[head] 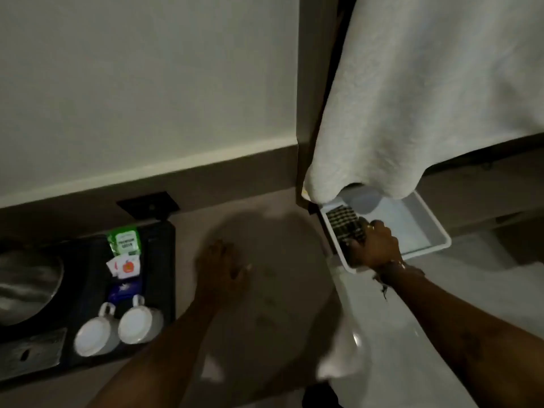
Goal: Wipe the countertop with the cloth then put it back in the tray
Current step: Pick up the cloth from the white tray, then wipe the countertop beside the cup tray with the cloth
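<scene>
A dark checked cloth lies at the left end of a white plastic tray at the right of the grey countertop. My right hand reaches into the tray, fingers closed on the near end of the cloth. My left hand rests palm down and blurred on the countertop, fingers apart, holding nothing. A hanging white towel hides the tray's far edge.
A large white towel hangs above the tray. On the left, a black tray holds two upturned white cups, tea sachets and a steel kettle. A black wall socket sits behind it. White cloth covers the right.
</scene>
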A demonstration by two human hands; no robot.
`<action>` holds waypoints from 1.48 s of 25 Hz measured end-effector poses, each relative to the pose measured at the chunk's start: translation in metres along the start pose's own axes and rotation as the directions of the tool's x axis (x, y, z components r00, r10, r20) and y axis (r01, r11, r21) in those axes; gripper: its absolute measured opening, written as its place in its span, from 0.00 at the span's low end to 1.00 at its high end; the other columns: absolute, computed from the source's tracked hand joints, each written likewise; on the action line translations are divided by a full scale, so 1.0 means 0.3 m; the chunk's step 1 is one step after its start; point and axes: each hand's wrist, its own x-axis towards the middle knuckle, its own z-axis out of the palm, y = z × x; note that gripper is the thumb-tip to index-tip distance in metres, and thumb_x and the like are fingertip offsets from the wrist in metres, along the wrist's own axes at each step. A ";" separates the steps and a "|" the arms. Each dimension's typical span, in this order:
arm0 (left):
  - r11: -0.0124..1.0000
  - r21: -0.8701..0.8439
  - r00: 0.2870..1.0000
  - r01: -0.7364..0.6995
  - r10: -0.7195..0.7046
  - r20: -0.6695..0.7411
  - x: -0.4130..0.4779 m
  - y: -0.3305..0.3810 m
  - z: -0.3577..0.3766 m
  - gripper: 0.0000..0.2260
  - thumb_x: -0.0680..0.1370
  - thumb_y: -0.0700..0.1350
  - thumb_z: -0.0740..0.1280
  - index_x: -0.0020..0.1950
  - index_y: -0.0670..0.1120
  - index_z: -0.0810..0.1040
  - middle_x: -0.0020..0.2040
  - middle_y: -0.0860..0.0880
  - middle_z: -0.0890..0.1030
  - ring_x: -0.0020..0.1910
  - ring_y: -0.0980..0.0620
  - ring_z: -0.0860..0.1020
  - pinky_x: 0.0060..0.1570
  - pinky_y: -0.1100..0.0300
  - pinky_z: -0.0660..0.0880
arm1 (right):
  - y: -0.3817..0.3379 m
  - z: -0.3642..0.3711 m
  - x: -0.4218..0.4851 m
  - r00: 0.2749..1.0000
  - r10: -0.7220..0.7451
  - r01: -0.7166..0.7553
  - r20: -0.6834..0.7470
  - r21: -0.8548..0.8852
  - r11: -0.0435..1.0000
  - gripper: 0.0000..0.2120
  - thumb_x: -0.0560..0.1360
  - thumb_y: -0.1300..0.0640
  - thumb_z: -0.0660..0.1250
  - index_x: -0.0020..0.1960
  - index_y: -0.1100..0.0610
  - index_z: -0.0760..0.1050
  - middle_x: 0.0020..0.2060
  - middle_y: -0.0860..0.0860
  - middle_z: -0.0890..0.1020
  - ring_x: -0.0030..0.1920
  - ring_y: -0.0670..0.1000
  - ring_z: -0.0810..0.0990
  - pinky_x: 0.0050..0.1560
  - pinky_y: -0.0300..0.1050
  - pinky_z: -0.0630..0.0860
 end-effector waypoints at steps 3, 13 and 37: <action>0.993 0.080 0.996 0.082 -0.083 0.022 0.037 -0.006 0.112 0.31 0.80 0.64 0.60 0.77 0.46 0.72 0.78 0.39 0.67 0.76 0.35 0.64 0.71 0.30 0.56 | 0.019 0.094 0.169 0.975 0.174 -0.178 0.136 0.018 0.984 0.34 0.76 0.41 0.66 0.77 0.55 0.62 0.62 0.62 0.70 0.62 0.67 0.72 0.60 0.59 0.72; 0.993 0.103 0.995 0.054 -0.045 -0.090 0.069 -0.062 0.183 0.32 0.80 0.65 0.60 0.78 0.49 0.69 0.80 0.40 0.65 0.77 0.36 0.64 0.74 0.34 0.54 | 0.016 0.179 0.298 0.833 0.440 -0.542 0.336 0.336 0.770 0.32 0.63 0.46 0.79 0.61 0.56 0.73 0.56 0.56 0.82 0.57 0.60 0.81 0.56 0.49 0.76; 0.923 -0.085 0.927 -0.376 0.376 -0.015 -0.283 -0.116 0.026 0.33 0.77 0.70 0.60 0.78 0.55 0.68 0.83 0.44 0.56 0.80 0.40 0.56 0.75 0.33 0.51 | -0.336 -0.061 -0.483 0.978 0.197 -0.185 0.068 -0.160 0.970 0.21 0.75 0.57 0.68 0.67 0.57 0.71 0.64 0.60 0.71 0.56 0.64 0.80 0.51 0.54 0.77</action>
